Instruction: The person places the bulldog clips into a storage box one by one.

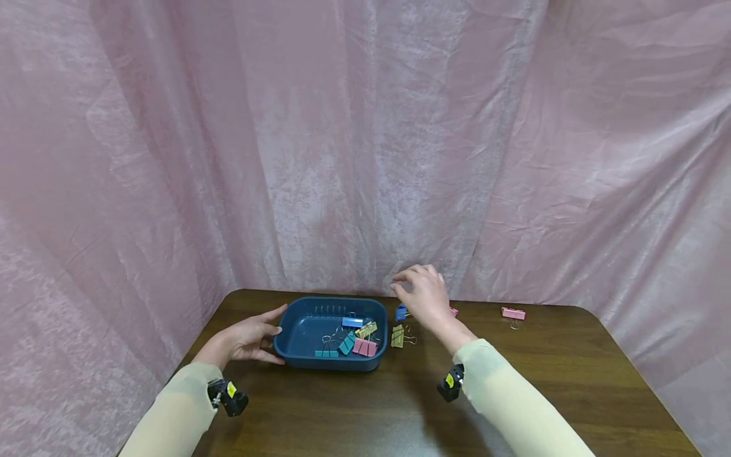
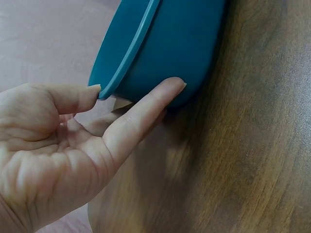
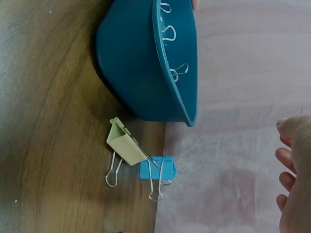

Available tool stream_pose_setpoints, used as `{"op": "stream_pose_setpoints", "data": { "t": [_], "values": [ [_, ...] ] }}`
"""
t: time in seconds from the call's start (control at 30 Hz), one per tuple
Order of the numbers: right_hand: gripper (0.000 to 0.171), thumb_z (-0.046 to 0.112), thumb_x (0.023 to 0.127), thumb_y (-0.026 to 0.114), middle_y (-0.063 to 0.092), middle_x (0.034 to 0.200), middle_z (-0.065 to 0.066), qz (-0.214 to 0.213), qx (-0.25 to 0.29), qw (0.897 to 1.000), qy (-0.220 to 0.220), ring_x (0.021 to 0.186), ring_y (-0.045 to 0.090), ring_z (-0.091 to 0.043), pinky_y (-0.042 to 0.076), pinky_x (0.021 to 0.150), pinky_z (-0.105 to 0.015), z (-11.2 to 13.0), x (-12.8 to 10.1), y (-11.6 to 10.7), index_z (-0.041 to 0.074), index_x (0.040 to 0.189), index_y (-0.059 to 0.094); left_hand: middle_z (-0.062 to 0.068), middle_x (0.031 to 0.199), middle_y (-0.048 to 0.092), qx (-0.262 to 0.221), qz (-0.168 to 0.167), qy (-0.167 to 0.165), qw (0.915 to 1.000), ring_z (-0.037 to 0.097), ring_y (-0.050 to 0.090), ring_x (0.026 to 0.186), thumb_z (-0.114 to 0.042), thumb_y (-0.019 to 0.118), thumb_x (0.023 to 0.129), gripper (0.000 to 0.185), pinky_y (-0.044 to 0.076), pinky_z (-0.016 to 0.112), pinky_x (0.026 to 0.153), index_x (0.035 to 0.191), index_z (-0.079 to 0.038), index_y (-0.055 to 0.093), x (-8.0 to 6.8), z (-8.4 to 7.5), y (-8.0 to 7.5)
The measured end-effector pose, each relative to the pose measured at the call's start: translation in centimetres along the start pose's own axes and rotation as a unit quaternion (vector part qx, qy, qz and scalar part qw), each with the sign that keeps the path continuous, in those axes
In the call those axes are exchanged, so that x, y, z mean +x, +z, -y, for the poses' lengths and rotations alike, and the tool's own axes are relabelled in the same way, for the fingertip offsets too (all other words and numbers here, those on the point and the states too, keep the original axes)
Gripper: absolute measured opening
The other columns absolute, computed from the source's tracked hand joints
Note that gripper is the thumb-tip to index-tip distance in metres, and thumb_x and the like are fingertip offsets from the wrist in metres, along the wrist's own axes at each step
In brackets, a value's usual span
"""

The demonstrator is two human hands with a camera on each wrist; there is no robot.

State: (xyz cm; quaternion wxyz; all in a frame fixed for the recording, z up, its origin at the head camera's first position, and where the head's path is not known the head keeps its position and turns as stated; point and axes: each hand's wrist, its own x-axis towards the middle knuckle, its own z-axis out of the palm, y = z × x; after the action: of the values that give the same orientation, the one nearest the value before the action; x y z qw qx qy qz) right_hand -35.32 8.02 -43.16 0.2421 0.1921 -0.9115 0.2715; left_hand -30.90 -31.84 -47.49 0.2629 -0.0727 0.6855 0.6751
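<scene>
Two clips lie loose beside the tray (image 1: 291, 355), and the whole matter turns on them. Near to far: the tray's left end is steadied by the left hand (image 1: 247, 339), thumb on the rim and fingers laid straight along the wall, nothing pinched. At the tray's 3 o'clock the yellow clip (image 1: 398, 336) is found on the table (image 1: 542, 387), wire handles trailing toward 4 o'clock; just past it, at 12 o'clock from the yellow, the blue clip (image 1: 401, 312) is partly hidden under the right hand (image 1: 425, 297). That hand is held above the blue clip, fingers loosely curled, nothing grasped. It is by far the nearer hand. Farther right, well apart, a pink clip (image 1: 513, 313) is seen alone near the curtain (image 1: 365, 139).
</scene>
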Motion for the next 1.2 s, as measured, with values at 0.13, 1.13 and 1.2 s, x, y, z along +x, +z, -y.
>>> {"op": "stream_pose_setpoints", "data": {
  "t": [0.13, 1.13, 1.2],
  "values": [
    [0.016, 0.028, 0.092, 0.079, 0.071, 0.106, 0.001, 0.000, 0.012, 1.000, 0.006, 0.108, 0.056, -0.028, 0.042, 0.099, -0.052, -0.2, -0.1, -0.6, 0.017, 0.104, 0.081, 0.039, 0.159, 0.014, 0.000, 0.004, 0.000, 1.0000, 0.061, 0.041, 0.133, -0.004, 0.035, 0.110, 0.066, 0.053, 0.066, 0.086, 0.166, -0.026, 0.008, -0.1, 0.0, 0.1],
    [0.019, 0.032, 0.092, 0.076, 0.072, 0.111, -0.003, -0.011, -0.011, 0.999, 0.035, 0.113, 0.056, -0.032, 0.041, 0.095, -0.051, -4.2, -1.4, -3.5, 0.017, 0.104, 0.080, 0.042, 0.154, 0.022, 0.001, 0.004, 0.006, 1.0000, 0.057, 0.049, 0.128, -0.004, 0.035, 0.110, 0.065, 0.053, 0.066, 0.087, 0.166, -0.025, 0.008, 0.3, -0.1, -0.4],
    [0.020, 0.032, 0.092, 0.076, 0.072, 0.110, -0.003, -0.014, -0.013, 0.999, 0.034, 0.111, 0.056, -0.031, 0.042, 0.095, -0.050, -4.4, -1.5, -3.6, 0.017, 0.104, 0.079, 0.041, 0.154, 0.023, -0.002, 0.002, 0.004, 1.0000, 0.056, 0.050, 0.128, -0.005, 0.034, 0.110, 0.065, 0.053, 0.066, 0.087, 0.166, -0.026, 0.009, 0.3, 0.0, -0.4]
  ]
}}
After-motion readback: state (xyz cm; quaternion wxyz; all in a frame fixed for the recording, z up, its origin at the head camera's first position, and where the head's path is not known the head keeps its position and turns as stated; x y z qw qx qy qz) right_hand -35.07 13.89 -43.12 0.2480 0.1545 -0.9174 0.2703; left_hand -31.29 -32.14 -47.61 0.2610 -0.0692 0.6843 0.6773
